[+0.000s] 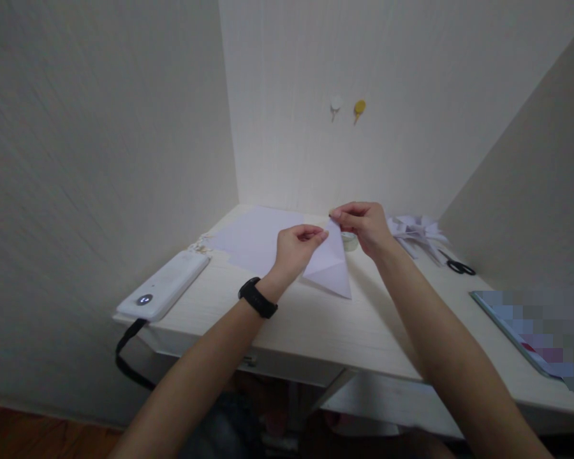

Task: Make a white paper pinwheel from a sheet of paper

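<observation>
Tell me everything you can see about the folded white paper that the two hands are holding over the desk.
The folded white paper is a plain, pale sheet creased into a long triangle, with a fold line running across its middle. Its sharp tip points down toward the near side of the light wooden desk, seemingly resting on it. The right hand pinches the top corner, and the left hand grips the left edge. Flat white sheets lie on the desk just behind it.
</observation>
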Available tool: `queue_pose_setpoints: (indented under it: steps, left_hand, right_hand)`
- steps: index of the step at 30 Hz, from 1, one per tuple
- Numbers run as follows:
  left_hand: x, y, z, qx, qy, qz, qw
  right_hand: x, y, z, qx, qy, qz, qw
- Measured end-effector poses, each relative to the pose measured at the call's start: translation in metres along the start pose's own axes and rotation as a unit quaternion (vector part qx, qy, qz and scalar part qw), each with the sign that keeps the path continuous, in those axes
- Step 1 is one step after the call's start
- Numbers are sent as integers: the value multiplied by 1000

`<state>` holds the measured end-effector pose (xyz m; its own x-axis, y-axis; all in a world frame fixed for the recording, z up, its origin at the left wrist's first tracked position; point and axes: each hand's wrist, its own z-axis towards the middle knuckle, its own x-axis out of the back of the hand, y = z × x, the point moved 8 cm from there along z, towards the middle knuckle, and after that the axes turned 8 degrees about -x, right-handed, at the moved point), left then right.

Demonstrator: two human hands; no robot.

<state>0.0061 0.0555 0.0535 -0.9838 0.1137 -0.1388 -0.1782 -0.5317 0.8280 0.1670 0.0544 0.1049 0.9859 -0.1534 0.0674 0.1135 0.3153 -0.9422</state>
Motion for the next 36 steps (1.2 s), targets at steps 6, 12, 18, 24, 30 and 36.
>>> queue_pose_setpoints:
  steps: [6, 12, 18, 24, 30, 36]
  left_hand:
    - [-3, -1, 1, -10, -12, 21, 1000]
    - [3, -6, 3, -12, 9, 55, 998]
    - [2, -14, 1, 22, 6, 17, 1000]
    - [4, -16, -2, 60, 16, -4, 998]
    - [3, -19, -2, 79, 9, -9, 997]
    - [-2, -20, -5, 97, -28, -10, 995]
  right_hand:
    - [5, 3, 0, -5, 55, 7, 998]
    - [-3, 16, -2, -59, -9, -14, 998]
    - [-4, 30, -8, -101, -37, -35, 994]
    - [-6, 38, -10, -127, -56, -27, 990]
    - [-4, 41, -9, -134, -30, 3, 991]
    - [2, 39, -5, -92, 25, 6, 995]
